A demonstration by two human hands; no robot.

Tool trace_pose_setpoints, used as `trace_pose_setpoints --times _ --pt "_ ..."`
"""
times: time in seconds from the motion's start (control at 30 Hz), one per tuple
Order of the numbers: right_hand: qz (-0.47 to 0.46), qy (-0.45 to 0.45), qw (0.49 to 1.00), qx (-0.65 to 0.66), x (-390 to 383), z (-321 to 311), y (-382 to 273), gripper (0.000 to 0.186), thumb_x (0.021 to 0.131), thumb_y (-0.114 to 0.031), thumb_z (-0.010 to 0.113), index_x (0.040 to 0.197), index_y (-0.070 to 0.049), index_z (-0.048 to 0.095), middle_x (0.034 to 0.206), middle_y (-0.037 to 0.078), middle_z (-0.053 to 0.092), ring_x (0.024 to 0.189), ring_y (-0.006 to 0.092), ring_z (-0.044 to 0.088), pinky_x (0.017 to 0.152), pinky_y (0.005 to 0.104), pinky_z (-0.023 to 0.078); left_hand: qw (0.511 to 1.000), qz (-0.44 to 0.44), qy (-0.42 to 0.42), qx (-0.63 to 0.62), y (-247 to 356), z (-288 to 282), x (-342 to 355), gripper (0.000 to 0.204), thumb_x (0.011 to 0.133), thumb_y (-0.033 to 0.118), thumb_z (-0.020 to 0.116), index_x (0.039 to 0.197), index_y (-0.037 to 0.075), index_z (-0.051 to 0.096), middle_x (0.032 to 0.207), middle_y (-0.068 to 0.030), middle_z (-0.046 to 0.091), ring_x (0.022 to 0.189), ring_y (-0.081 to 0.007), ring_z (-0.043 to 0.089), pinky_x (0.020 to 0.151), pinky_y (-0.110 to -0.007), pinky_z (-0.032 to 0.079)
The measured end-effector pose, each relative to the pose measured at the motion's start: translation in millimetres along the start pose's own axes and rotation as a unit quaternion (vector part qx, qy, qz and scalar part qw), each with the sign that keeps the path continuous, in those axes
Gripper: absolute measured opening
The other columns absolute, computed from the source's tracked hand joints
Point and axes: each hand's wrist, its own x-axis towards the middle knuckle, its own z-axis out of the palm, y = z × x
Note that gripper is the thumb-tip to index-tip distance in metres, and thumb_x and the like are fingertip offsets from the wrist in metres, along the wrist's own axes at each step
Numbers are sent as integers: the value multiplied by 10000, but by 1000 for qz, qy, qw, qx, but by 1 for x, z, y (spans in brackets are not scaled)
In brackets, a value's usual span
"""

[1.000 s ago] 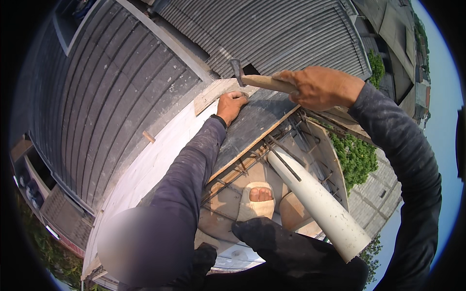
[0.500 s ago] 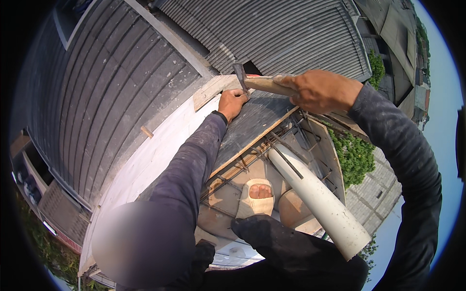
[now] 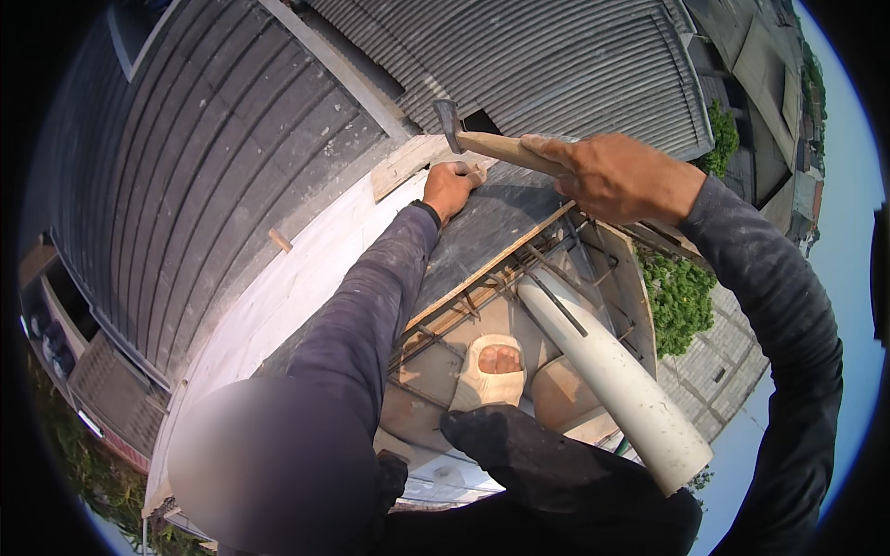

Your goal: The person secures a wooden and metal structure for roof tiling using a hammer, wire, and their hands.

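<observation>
My right hand [image 3: 635, 176] is wrapped round the wooden handle of a hammer [image 3: 510, 151]. The hammer's dark metal head is raised above and slightly left of my other hand. My left hand [image 3: 451, 190] is closed at the far end of a dark board [image 3: 491, 218], its thumb and fingers pinched together. Whatever sits between those fingertips is too small to make out. Just beyond and left of that hand lies a pale wooden plank [image 3: 405, 165].
Rusty reinforcing bars [image 3: 556, 301] stick out below the board's wood edge. A thick white pipe [image 3: 616, 385] slants over the opening, close to my sandalled foot [image 3: 491, 369]. A white wall strip [image 3: 306, 269] runs along the left, with corrugated roofs [image 3: 519, 65] lower down beyond it.
My right hand has lifted the hammer, so its head has risen away from the fingers of my left hand. My left hand stays at nearly the same spot on the board.
</observation>
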Motion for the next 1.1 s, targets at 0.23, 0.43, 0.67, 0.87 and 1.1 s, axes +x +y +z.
trace_pose_setpoints --times 0.23,0.43,0.67,0.87,1.1 --pt "35 -61 996 -47 5 2 -4 688 1063 -168 616 1681 -54 334 848 211 730 743 363 735 750 479 614 998 -51 -42 1 7 -3 -2 300 911 227 849 1102 -4 835 1077 -126 810 951 -198 726 892 -332 551" --pt "1 51 999 19 5 8 1 674 1075 -180 607 1684 -73 339 880 217 739 770 374 743 749 499 606 998 -36 -35 -26 -4 -5 -1 291 914 227 850 1103 6 835 1056 -131 819 948 -227 743 891 -352 553" --pt "-27 146 989 9 9 4 3 666 1085 -186 591 1687 -73 331 876 220 740 774 348 753 770 475 625 946 -13 -214 242 -19 -41 -26 640 1127 470 421 1526 -3 586 1563 -231 593 1428 -366 572 1211 -402 409" --pt "31 -49 997 -56 13 -19 -14 632 1052 -224 615 1613 8 439 888 242 746 777 352 766 705 451 623 948 -20 -225 225 -32 -51 -43 774 1147 520 247 1654 -57 341 1761 -208 306 1643 -341 257 1352 -386 193" --pt "-38 150 988 -4 14 -6 -7 655 1039 -201 628 1624 7 419 874 211 743 765 355 758 737 462 633 936 -22 -254 244 -33 -56 -40 779 1144 527 240 1679 -37 300 1768 -205 288 1646 -337 251 1349 -396 202"
